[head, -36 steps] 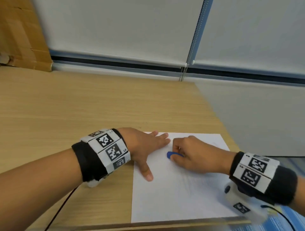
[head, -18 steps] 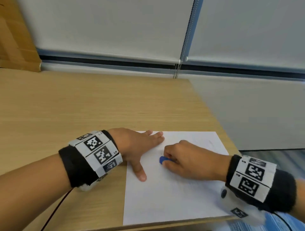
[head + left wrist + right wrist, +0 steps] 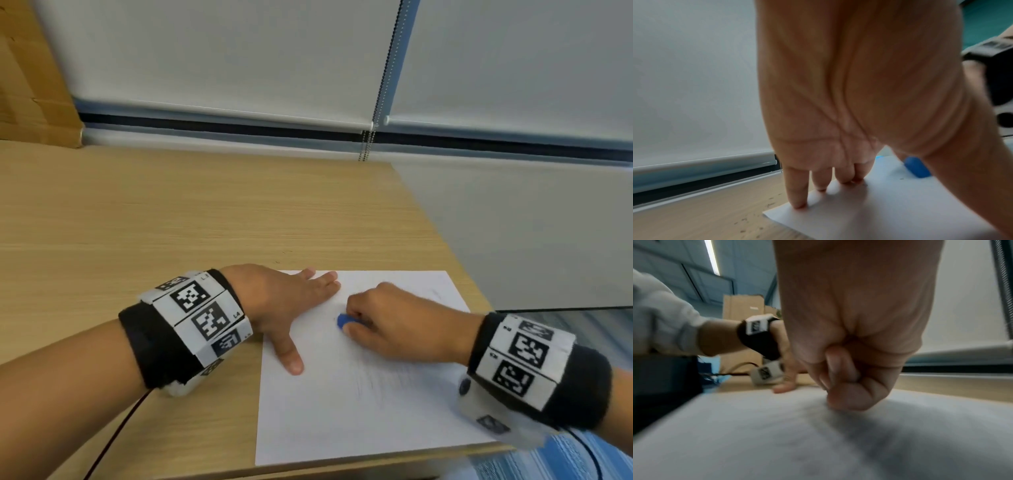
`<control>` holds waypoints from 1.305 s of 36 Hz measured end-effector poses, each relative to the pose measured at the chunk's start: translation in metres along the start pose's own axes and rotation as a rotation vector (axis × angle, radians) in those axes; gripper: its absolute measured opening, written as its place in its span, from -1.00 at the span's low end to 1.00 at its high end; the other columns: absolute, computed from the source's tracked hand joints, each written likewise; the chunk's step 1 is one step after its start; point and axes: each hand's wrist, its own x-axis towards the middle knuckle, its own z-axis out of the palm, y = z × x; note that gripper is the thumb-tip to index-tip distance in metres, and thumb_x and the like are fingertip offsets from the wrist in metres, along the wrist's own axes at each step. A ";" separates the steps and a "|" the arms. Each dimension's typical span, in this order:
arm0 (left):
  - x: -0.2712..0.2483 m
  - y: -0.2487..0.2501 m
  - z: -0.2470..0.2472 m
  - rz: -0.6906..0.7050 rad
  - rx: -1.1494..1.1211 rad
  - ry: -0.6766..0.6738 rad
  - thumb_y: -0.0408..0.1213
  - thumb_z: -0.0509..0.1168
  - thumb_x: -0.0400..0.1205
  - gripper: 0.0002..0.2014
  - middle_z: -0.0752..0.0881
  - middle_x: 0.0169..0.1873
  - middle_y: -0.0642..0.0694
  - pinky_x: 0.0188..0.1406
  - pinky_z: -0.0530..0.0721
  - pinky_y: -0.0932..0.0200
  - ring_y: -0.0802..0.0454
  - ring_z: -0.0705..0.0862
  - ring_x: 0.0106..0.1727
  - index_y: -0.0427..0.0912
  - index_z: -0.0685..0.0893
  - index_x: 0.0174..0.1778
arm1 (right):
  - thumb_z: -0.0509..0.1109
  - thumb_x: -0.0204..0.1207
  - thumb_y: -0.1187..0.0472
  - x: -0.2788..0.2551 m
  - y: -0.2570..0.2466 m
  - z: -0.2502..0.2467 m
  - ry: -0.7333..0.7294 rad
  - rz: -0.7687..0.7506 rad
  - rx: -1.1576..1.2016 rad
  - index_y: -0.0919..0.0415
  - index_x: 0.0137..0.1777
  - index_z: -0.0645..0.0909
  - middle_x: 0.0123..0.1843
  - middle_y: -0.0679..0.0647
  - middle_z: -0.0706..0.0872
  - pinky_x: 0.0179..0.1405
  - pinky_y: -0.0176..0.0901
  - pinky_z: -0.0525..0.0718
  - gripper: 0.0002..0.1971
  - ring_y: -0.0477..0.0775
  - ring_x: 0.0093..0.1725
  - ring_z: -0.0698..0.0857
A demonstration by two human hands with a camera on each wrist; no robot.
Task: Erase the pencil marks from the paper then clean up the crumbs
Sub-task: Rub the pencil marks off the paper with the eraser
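The right hand [image 3: 394,322] has its fingers curled round a blue eraser [image 3: 344,321], whose tip rests on the paper [image 3: 342,421] just beyond the thumb. The left hand [image 3: 284,301] lies flat with straight fingers [image 3: 797,191] pressing the sheet's far left corner. Faint pencil marks [image 3: 380,383] remain nearer than the right knuckles. A hard stroke away from the pinning fingers could likely buckle or tear the sheet, since only one corner is held.
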 end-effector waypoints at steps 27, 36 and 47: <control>0.000 0.000 0.000 -0.014 0.023 -0.022 0.14 0.57 0.38 0.32 -0.43 0.62 0.29 0.68 0.06 -0.16 0.21 -0.37 0.65 0.07 -0.42 0.66 | 0.19 0.66 0.04 -0.002 0.012 -0.009 -0.027 0.044 0.050 0.21 -0.29 0.49 -0.44 -0.03 0.52 -0.40 -0.17 0.42 -0.67 -0.05 -0.45 0.43; -0.002 0.001 -0.003 -0.012 0.042 -0.038 0.14 0.55 0.40 0.31 -0.44 0.63 0.25 0.68 0.05 -0.16 0.18 -0.38 0.66 0.04 -0.44 0.66 | 0.20 0.66 0.00 -0.003 0.009 -0.008 -0.053 0.044 0.062 0.24 -0.25 0.52 -0.43 -0.02 0.54 -0.43 -0.22 0.40 -0.65 -0.02 -0.45 0.45; -0.002 0.002 -0.002 -0.022 0.037 -0.036 0.12 0.56 0.40 0.31 -0.43 0.63 0.25 0.68 0.05 -0.17 0.19 -0.38 0.66 0.05 -0.44 0.66 | 0.19 0.66 0.01 -0.010 0.003 -0.006 -0.089 0.007 0.060 0.23 -0.22 0.52 -0.37 0.05 0.61 -0.34 -0.08 0.50 -0.67 0.04 -0.41 0.49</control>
